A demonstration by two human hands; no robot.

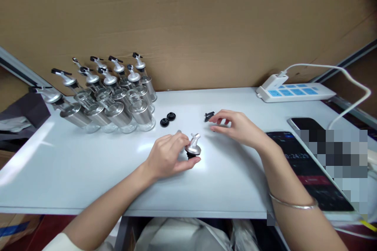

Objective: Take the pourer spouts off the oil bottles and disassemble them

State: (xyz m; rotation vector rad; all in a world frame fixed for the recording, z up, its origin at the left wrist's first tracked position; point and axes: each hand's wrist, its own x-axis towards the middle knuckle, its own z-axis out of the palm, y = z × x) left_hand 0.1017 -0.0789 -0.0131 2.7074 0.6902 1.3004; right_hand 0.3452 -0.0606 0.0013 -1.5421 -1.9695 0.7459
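Observation:
My left hand is closed round a silver pour spout cap with a black base, holding it just above the white table. My right hand lies a little to the right, fingers partly curled and loosely apart, fingertips beside a small black lever piece that rests on the table. Whether the fingertips touch it is unclear. Two black round stoppers lie behind my left hand.
Several glass and steel oil bottles with spout caps stand at the back left. A white power strip with a cable lies at the back right. Two dark phones or tablets lie at the right. Cardboard walls the back.

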